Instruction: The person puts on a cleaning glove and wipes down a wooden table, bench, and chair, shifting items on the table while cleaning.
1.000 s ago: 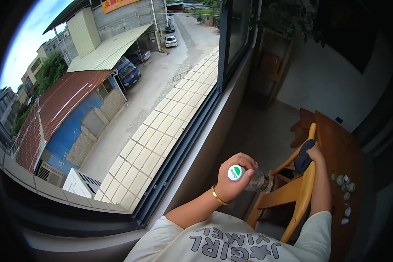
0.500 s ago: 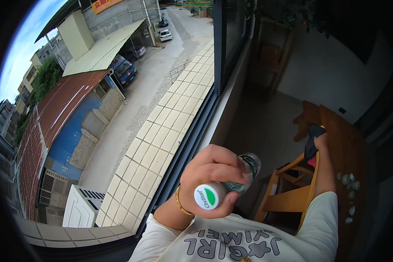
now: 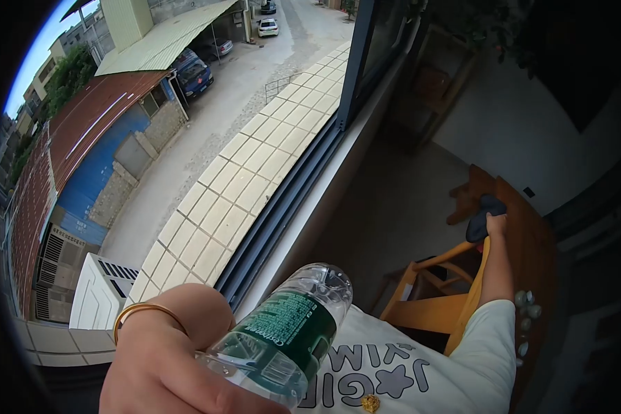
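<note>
My left hand [image 3: 169, 369], with a gold bangle at its wrist, is closed round the lower end of a clear plastic bottle [image 3: 290, 331] with a green label. The bottle lies tilted in front of my chest, its base towards the upper right. Its cap is out of sight. On the right, my right hand [image 3: 497, 224] grips a dark cloth-like item [image 3: 485, 212] at the top of a wooden chair [image 3: 428, 307]. That item's exact shape is hard to make out.
An open window with dark tracks [image 3: 283, 214] and a tiled ledge [image 3: 241, 183] runs along the left. Outside are a road, parked vehicles and an air-conditioner unit [image 3: 96, 293]. A brown wooden table [image 3: 524, 241] with several small glassy objects [image 3: 528, 310] stands at the right.
My left hand has come closer to the camera and moved down and left with the bottle, whose label now shows while its cap does not. My right hand still holds the dark item.
</note>
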Demonstrator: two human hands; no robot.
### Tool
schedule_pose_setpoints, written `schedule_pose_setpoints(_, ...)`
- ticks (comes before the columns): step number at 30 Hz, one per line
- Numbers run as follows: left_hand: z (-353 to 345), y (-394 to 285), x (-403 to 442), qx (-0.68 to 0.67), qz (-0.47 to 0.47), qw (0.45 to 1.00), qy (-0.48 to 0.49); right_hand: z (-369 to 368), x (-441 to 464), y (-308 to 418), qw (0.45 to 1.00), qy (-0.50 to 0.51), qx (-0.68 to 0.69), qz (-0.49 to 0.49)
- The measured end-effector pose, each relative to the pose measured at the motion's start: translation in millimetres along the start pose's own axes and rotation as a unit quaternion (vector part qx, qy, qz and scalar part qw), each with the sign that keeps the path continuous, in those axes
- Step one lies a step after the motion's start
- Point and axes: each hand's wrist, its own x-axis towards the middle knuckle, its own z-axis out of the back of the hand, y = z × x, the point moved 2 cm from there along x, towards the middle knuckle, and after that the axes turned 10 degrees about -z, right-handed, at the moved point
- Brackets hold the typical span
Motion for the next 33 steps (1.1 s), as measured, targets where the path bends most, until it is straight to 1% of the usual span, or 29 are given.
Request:
schedule_pose_setpoints(1,0.4,-2.2,-2.5,-0.016,-0.010,1.000,-0.017,-4.1,3.2,-2.1,1.000,-0.013,0.005,0.012)
schedule_pose_setpoints(5,4.5,-11.2,-7.4,0.033,0.003,0.999,0.002,-12.2,8.7,-7.1,1.000,-0.022,0.005,0.021)
schedule_pose_setpoints(7,-2.5,-7.6,-10.3,0.084,-0.026,0.995,-0.046,-11.4,5.6,-7.6,0.999,-0.029,0.015,-0.012)
schedule_pose_setpoints(9,-6.0,-7.8,-12.1,0.107,-0.031,0.992,-0.067,-9.6,4.6,-10.4,0.999,-0.029,0.012,-0.007)
schedule_pose_setpoints(11,-4.6,-12.4,-12.0,0.107,-0.028,0.992,-0.061,-11.3,5.6,-8.0,1.000,-0.027,0.008,0.007)
schedule_pose_setpoints(14,0.3,-18.5,-13.5,0.109,-0.026,0.992,-0.062,-13.5,4.7,-6.5,0.999,-0.032,0.011,-0.001)
schedule_pose_setpoints(16,2.0,-21.0,-13.3,0.109,-0.029,0.992,-0.061,-5.3,-1.7,-3.9,0.999,-0.031,-0.012,-0.010)
schedule_pose_setpoints(21,6.7,-18.7,-11.8,0.091,-0.048,0.993,-0.060,-3.2,-6.9,-2.7,1.000,-0.030,-0.003,-0.007)
schedule_pose_setpoints(26,6.0,-24.2,-11.4,0.147,-0.010,0.988,-0.044,-9.6,3.4,-6.6,1.000,-0.029,0.007,0.000)
schedule_pose_setpoints(29,1.4,-25.9,-10.8,0.165,-0.004,0.980,-0.113,-4.8,-2.4,-4.4,1.000,-0.030,0.004,-0.001)
schedule_pose_setpoints(33,14.3,-22.2,-13.1,0.146,0.037,0.988,-0.046,-4.9,-2.0,-4.8,0.999,-0.035,0.005,-0.001)
